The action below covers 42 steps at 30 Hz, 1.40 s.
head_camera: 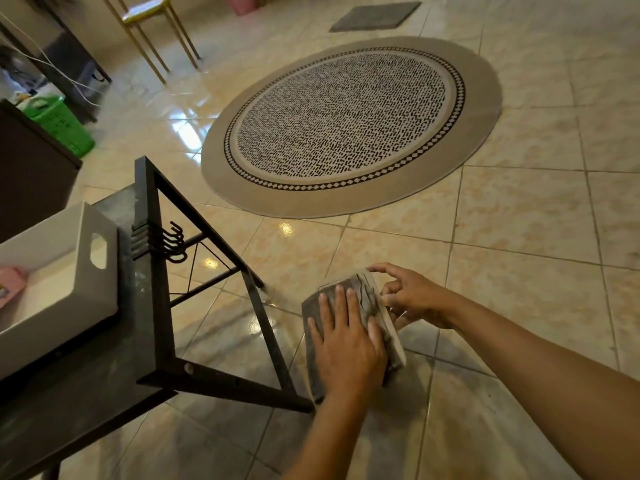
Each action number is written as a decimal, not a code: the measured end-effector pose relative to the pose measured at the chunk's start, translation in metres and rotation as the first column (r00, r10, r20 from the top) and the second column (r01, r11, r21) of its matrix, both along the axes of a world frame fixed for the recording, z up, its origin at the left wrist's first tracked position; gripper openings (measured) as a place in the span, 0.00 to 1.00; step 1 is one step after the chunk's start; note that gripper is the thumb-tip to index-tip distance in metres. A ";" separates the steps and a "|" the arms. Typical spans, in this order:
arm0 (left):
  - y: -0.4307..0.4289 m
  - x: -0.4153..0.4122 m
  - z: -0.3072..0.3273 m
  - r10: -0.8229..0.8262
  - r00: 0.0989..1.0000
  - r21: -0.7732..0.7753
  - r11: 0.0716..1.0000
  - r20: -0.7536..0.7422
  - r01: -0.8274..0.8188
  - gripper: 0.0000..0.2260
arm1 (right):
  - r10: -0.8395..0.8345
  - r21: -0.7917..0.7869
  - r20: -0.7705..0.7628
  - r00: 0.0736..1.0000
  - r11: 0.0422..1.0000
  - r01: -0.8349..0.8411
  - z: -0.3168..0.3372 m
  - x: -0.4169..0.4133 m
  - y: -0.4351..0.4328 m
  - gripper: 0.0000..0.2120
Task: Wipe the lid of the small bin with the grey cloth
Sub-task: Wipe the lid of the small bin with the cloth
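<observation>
pressing the grey cloth (367, 299) flat onto the lid (389, 323) of the small bin, i have my left hand (346, 337) spread wide, palm down, fingers together and pointing away from me. it holds nothing in a grip; it just bears down so the cloth drags over the surface rather than sliding loose. the cloth covers nearly the whole top, bunched into folds toward the right edge, so only a pale strip of the lid's rim shows along that side.

my right hand (412, 299) is at the lid's right edge, fingers curled, index fingertip touching the far corner and the others against the side. i judge it is there to steady the bin against the push of the wiping hand, though i cannot quite tell whether it pinches the rim or only rests against it, since the cloth and the lid hide the thumb.

the bin stands on the tiled floor (519, 220) just beside the black leg of the table (152, 306) on my left, low enough that both arms reach down and forward to it. a white tray (69, 289) sits on the table, well apart from the work. the round rug (349, 126) lies farther off ahead.

the wipe looks under way, not finished.
</observation>
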<state>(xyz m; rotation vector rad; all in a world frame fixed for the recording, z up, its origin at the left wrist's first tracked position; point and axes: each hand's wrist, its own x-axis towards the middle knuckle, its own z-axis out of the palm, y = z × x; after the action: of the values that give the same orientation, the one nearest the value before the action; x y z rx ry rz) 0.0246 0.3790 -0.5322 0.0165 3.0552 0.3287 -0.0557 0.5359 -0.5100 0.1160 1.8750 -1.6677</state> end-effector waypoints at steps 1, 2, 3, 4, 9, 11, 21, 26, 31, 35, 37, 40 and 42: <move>0.004 0.013 -0.004 -0.020 1.000 -0.007 1.000 -0.005 0.020 0.28 | 0.005 0.003 -0.003 1.000 1.000 -0.005 0.000 0.000 0.001 0.31; 0.010 0.022 -0.008 -0.045 0.999 -0.011 0.999 -0.012 0.045 0.28 | 0.012 0.008 -0.007 1.000 1.000 -0.012 0.000 -0.001 0.001 0.31; 0.016 0.025 -0.011 -0.065 0.998 -0.017 0.998 -0.024 0.064 0.28 | 0.020 0.014 -0.009 1.000 1.000 -0.020 0.000 -0.001 0.002 0.32; 0.021 0.020 -0.013 -0.076 0.996 -0.021 0.997 -0.039 0.075 0.28 | 0.024 0.020 -0.009 1.000 1.000 -0.024 -0.001 -0.001 0.002 0.32; 0.007 -0.026 0.003 -0.010 1.000 -0.010 1.000 0.026 0.011 0.27 | 0.005 0.010 -0.010 1.000 1.000 -0.005 0.002 0.003 -0.001 0.33; -0.004 -0.017 0.003 0.022 1.000 0.018 1.000 0.014 -0.022 0.27 | 0.000 -0.002 -0.010 1.000 1.000 0.000 0.001 0.004 -0.002 0.32; 0.005 -0.032 0.005 -0.117 0.993 -0.005 0.993 0.034 0.117 0.27 | 0.011 0.020 -0.026 1.000 1.000 -0.011 0.000 0.004 -0.002 0.34; -0.008 -0.006 0.001 -0.097 0.995 0.039 0.994 -0.003 0.098 0.27 | 0.000 0.011 -0.029 1.000 1.000 0.000 -0.002 0.002 -0.001 0.33; 0.013 -0.002 -0.005 -0.125 0.992 0.003 0.992 -0.003 0.125 0.27 | 0.026 0.013 -0.018 0.999 1.000 -0.026 -0.004 0.001 -0.002 0.34; 0.004 -0.040 0.008 -0.051 0.997 0.002 0.999 0.051 0.051 0.26 | 0.007 0.005 -0.023 1.000 1.000 -0.006 -0.002 0.004 -0.003 0.32; -0.005 -0.035 0.008 -0.009 0.999 0.030 1.000 0.045 0.008 0.26 | -0.005 0.004 -0.023 1.000 1.000 0.005 -0.003 0.004 -0.003 0.32; -0.004 0.004 0.000 -0.005 1.000 0.031 1.000 -0.008 0.006 0.27 | -0.003 0.006 -0.028 1.000 1.000 0.003 -0.004 0.002 -0.002 0.31; 0.005 0.020 -0.007 -0.035 0.999 -0.002 0.999 -0.012 0.035 0.28 | 0.022 0.015 -0.030 0.999 1.000 -0.021 -0.004 0.001 -0.002 0.31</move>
<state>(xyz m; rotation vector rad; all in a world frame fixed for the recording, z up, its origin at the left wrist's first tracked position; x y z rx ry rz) 0.0446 0.3843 -0.5396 0.0721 3.0628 0.3242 -0.0547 0.5341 -0.5138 0.0772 1.9041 -1.6503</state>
